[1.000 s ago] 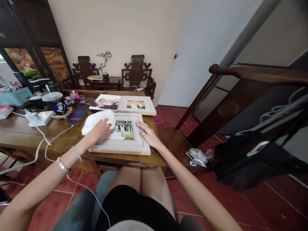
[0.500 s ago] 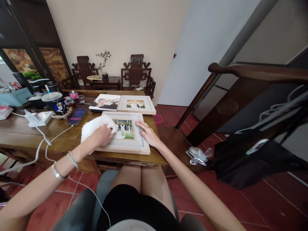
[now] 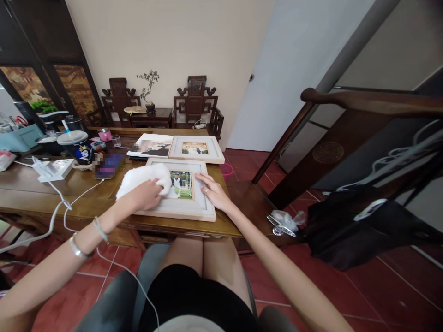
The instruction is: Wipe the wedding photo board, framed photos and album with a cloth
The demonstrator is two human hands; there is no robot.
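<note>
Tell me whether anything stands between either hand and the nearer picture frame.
Yes, on the left: the white cloth lies between the left hand and the nearer picture frame. Nothing visible stands between the right hand and the frame's right side.

The left arm point(image 3: 51, 274) slants in from eight o'clock, its hand point(image 3: 148, 196) palm down, curled, pointing toward two. The right arm point(image 3: 277, 263) enters from five; the right hand point(image 3: 215, 192) lies flatter, outstretched toward ten.

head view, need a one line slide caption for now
Left hand holding a white cloth on a pale photo frame, right hand on its right side, at a wooden table.
</note>
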